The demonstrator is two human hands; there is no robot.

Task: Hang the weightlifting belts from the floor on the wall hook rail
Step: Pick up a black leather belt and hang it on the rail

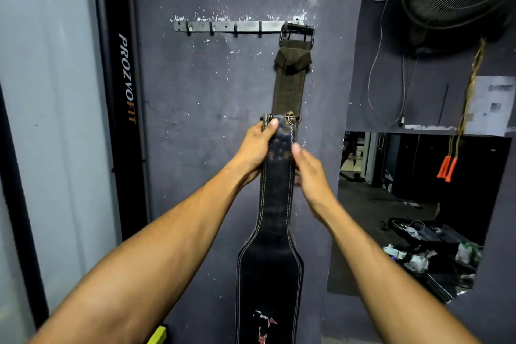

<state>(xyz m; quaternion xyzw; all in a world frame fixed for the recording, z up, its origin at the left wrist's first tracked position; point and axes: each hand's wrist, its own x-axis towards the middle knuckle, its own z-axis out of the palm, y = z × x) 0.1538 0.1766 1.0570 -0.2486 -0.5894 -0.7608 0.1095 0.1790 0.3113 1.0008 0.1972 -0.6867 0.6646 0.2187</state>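
Both hands' grip on black belt (275, 176)

Both hands (255, 145) (308, 173) gripping black belt (276, 204), olive belt (291, 84) hanging from hook rail (231, 27)

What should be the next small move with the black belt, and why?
Probably lift the black belt up and to the left, toward a free hook on the hook rail. The left hand grips it near the buckle, the right hand holds its edge, and the buckle is well below the rail. The olive belt already occupies the rightmost hook.
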